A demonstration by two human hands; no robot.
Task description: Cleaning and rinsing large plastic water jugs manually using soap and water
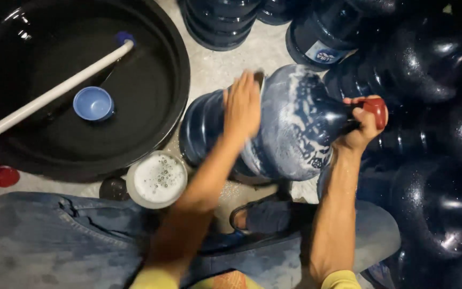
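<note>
A large dark blue water jug (290, 128) lies on its side in front of me, its body streaked with white soap foam. My left hand (241, 104) presses flat on the jug's upper side, fingers together over something dark that is mostly hidden. My right hand (362, 126) grips the jug's neck at its red cap (376, 109). Both forearms reach out over my knees in blue jeans.
A big black basin (151, 96) of water sits at left with a blue scoop (93, 103) floating and a white pipe (49, 96) across it. A white bowl of soapy water (156, 179) stands by my knee. Several more dark blue jugs (434, 160) crowd the right and top.
</note>
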